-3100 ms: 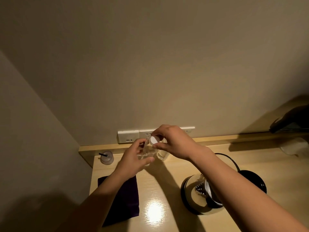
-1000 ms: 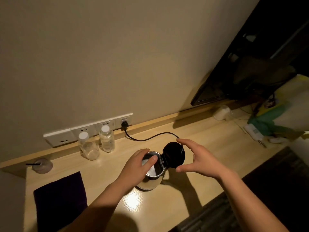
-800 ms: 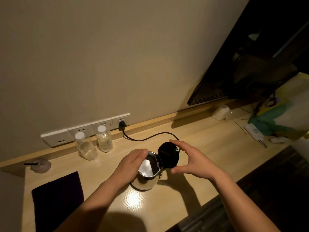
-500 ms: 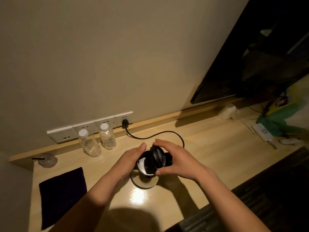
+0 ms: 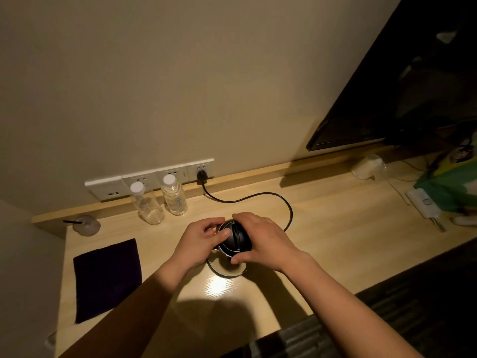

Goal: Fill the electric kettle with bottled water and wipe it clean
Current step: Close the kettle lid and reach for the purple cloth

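Kettle [image 5: 233, 250]: shiny steel, black lid [image 5: 236, 239] down.

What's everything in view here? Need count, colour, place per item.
kettle: 1, black lid and steel body, desk centre, between both hands
power cord: 1, black, from wall socket to behind the kettle
water bottles: 2, clear with white caps, upright by the sockets
socket strip: 1, white, on wall above desk
cloth: 1, dark purple, flat at desk left
cup with straw: 1, clear, far left corner
television: 1, black, right wall
white charger: 1, desk right
desk: 1, light wood
left hand: on kettle top
right hand: on kettle lid
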Motion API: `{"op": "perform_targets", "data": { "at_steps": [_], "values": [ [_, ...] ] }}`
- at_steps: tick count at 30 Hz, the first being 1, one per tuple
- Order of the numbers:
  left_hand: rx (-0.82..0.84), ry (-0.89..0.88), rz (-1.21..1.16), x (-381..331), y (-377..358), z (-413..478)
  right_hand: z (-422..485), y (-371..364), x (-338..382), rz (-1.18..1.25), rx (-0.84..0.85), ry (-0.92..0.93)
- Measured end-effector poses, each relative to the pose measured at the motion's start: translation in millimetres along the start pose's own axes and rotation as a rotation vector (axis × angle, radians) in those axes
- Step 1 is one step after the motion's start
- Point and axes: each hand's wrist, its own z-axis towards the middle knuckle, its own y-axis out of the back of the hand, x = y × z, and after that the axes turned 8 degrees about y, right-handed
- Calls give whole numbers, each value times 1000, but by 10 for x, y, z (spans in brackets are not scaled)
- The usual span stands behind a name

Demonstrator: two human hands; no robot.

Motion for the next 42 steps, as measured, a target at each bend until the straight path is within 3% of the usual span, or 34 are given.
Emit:
{"op": "perform_targets", "data": {
  "at_steps": [9, 19, 25, 30, 35, 42],
  "values": [
    [-19, -38, 23, 75, -14, 19, -12, -21, -1, 101, 0, -51],
    [-70, -34, 69, 0, 5, -96, 17, 29, 121, 47, 15, -44],
    [-355, 14, -179, 192, 447, -360, 310, -115, 676, 197, -176, 29],
    [-591, 105, -318, 481, 1105, -613, 793, -465, 1164, 366, -38, 74],
    [-813, 166, -241, 857, 1738, -816, 1263, -986, 1450, 475, 94, -48],
    [-888, 416, -10, 1383, 2281, -874, 1749, -1601, 1606, 636, 147, -322]
  ]
}}
